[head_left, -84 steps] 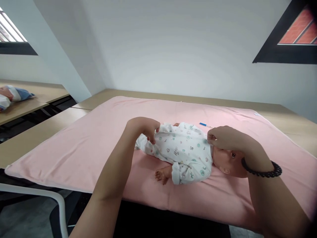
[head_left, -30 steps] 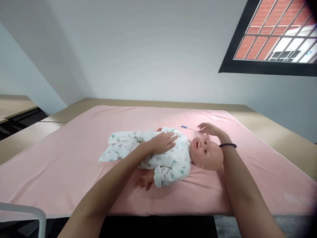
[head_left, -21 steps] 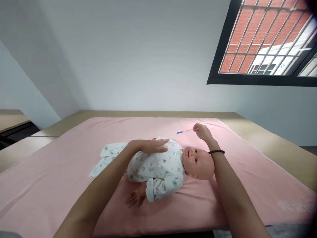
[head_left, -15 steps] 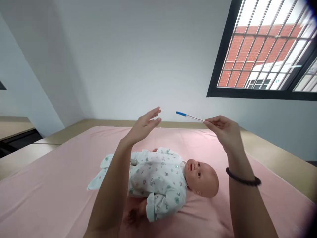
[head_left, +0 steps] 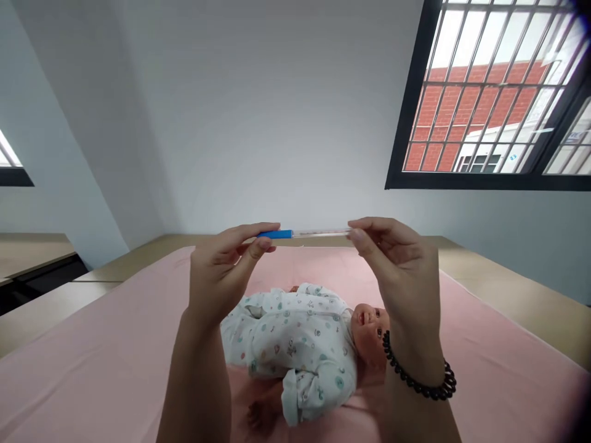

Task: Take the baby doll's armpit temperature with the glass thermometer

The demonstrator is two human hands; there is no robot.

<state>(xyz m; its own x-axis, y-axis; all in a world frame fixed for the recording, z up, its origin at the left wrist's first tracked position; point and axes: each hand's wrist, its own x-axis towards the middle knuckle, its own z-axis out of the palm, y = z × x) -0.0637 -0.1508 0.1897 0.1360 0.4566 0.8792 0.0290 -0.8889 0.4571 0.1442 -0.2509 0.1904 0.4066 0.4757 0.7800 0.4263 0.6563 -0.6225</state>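
A pink mat (head_left: 92,369) covers the table, and a baby doll (head_left: 300,344) in a printed sleepsuit lies on it. Above the doll, the left hand (head_left: 221,271) pinches the blue end of a thermometer (head_left: 307,233) and the right hand (head_left: 392,258) pinches its clear tip, holding it level, likely for reading. The markings are too fine to make out; the doll's legs are hidden.
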